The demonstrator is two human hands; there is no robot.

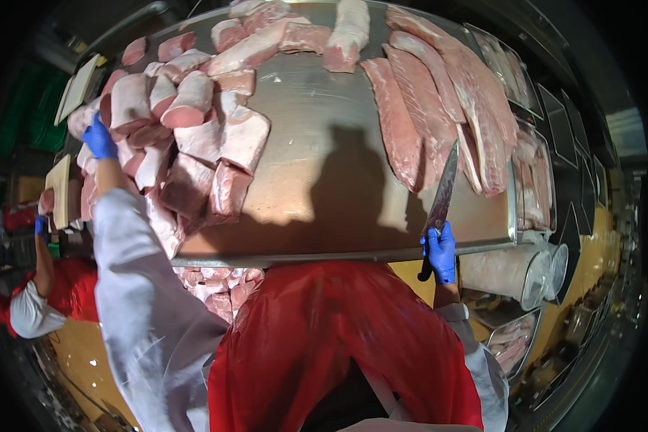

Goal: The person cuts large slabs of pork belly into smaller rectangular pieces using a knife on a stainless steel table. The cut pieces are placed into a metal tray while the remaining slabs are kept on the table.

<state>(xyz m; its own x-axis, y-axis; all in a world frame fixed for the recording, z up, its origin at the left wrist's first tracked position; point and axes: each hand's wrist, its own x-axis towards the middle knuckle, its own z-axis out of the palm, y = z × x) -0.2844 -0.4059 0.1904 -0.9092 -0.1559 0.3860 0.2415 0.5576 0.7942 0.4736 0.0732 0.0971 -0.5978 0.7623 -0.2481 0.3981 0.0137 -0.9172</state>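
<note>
My right hand (441, 253), in a blue glove, is wrapped round the handle of a long knife (445, 186). The blade points up and away, its tip close to the long boneless meat loins (426, 108) at the right of the metal table. At the far left, my left hand (101, 139), also blue-gloved, is stretched out with its fingers closed on a pale piece of meat (83, 121) at the edge of a heap. Thick cut meat pieces (187, 180) with white fat fill this heap. The left fingertips are partly hidden.
The metal table (295, 144) carries more cut pieces (259, 36) along its far edge. White boards (65, 189) stand at its left side. Trays of meat (529, 173) line the right, above a clear plastic-wrapped container (507, 273). A co-worker (47, 295) in red is at the left.
</note>
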